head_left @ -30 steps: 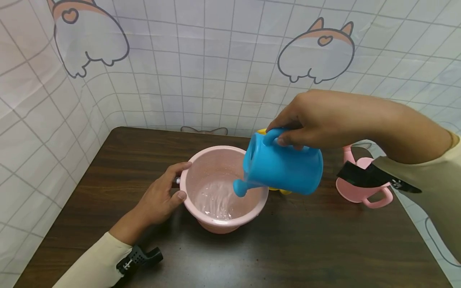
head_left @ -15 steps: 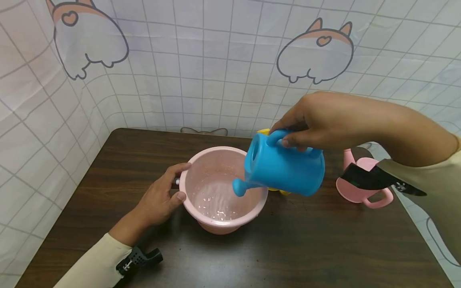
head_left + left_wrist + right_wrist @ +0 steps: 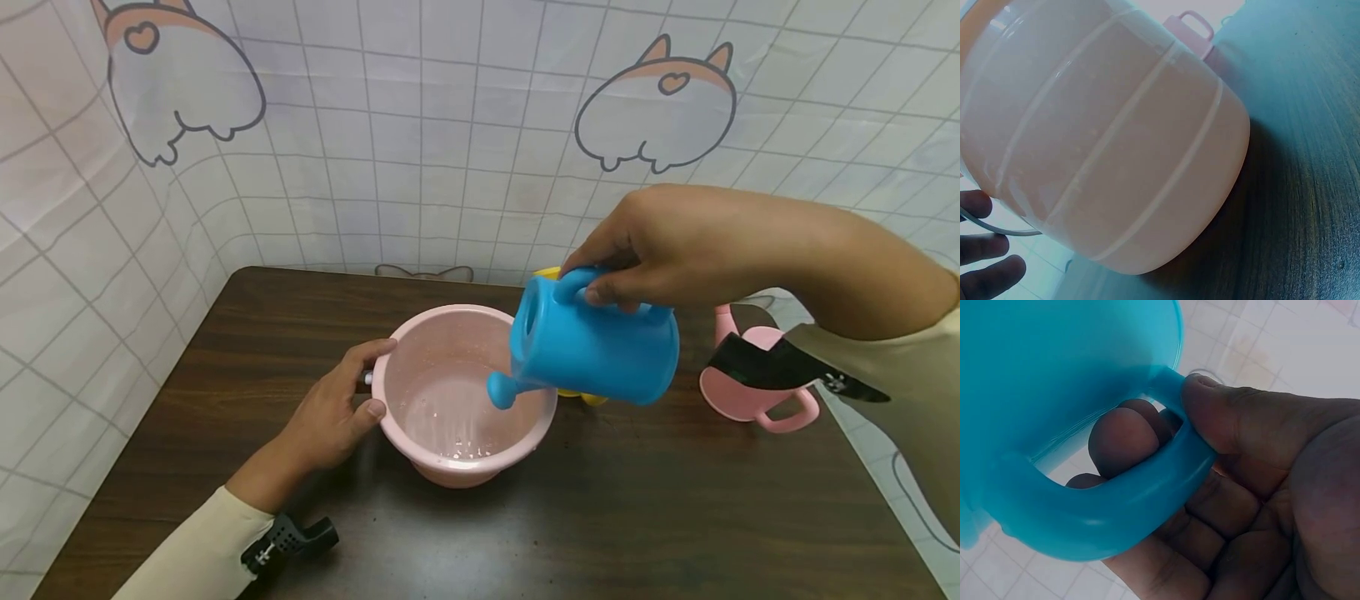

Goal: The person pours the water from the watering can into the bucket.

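Note:
A pink bucket [image 3: 450,475] stands on the dark wooden table with clear water in it. My left hand [image 3: 330,412] holds its left side, thumb and forefinger at the rim. In the left wrist view, other fingers [image 3: 991,275] show beside the bucket's wall [image 3: 1122,137] and a thin wire handle [image 3: 1007,232]. My right hand [image 3: 652,246] grips the handle [image 3: 1122,506] of a blue watering can [image 3: 600,346], fingers through the loop and thumb on top. The can is tipped, its spout [image 3: 502,389] pointing down over the bucket's right part. A stream of water is not clearly visible.
Farther right on the table stands a pink watering can [image 3: 738,396], partly hidden by my right sleeve and wrist strap. A yellow object [image 3: 592,400] sits mostly hidden behind the blue can. A white gridded cloth [image 3: 450,150] hangs behind the table.
Streaks and ripples on the water in the bucket have lessened. The blue watering can has shifted only slightly to the right and stays tipped. My left hand keeps its place.

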Motion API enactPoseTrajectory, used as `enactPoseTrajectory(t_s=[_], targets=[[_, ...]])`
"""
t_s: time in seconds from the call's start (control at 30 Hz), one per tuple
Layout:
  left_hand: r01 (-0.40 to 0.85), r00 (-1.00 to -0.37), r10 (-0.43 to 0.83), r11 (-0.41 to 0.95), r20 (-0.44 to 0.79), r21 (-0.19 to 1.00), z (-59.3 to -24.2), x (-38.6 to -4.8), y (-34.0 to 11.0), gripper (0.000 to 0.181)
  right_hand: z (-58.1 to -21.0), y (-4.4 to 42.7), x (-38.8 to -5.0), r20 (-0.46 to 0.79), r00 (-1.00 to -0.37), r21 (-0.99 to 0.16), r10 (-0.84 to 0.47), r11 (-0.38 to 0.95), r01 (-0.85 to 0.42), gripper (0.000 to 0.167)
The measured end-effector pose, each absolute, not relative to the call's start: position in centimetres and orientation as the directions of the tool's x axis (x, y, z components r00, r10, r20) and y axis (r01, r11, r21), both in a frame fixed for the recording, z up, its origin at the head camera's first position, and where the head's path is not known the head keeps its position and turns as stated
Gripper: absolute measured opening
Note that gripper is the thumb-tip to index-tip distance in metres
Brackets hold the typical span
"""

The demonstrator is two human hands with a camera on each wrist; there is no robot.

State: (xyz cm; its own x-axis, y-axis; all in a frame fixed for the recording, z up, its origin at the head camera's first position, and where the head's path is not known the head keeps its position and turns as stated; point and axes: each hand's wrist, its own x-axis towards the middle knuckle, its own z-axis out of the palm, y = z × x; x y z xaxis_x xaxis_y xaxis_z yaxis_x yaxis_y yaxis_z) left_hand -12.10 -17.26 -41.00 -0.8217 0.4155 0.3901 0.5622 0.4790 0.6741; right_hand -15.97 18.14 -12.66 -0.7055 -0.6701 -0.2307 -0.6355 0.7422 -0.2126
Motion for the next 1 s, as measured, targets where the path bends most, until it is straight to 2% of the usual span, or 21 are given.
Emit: enactPoseTrajectory(t_s=[0.43,0.67,0.9,1.0], targets=[[0.563,-0.822,0.415,0.489,0.39,0.666,-41.1,-12.1,-17.3,0.068,-13.0,19.7,-15.8,-0.179,-0.695,-0.245,-0.697,0.715,-0.654,0.034],[0.575,-0.814,0.424,0.487,0.398,0.657,-41.0,-12.2,-17.3,0.07,-14.8,23.1,-14.3,-0.112,-0.762,-0.298,-0.638,0.753,-0.587,0.039],[0.575,-0.814,0.425,0.493,0.396,0.653,-40.9,-12.2,-17.4,0.068,-17.7,26.0,-11.8,0.095,-0.781,-0.309,-0.617,0.727,-0.613,0.041],[0.58,-0.811,0.424,0.493,0.403,0.648,-40.9,-12.2,-17.5,0.07,-18.9,26.7,-11.1,0.121,-0.826,-0.331,-0.55,0.762,-0.556,0.042]])
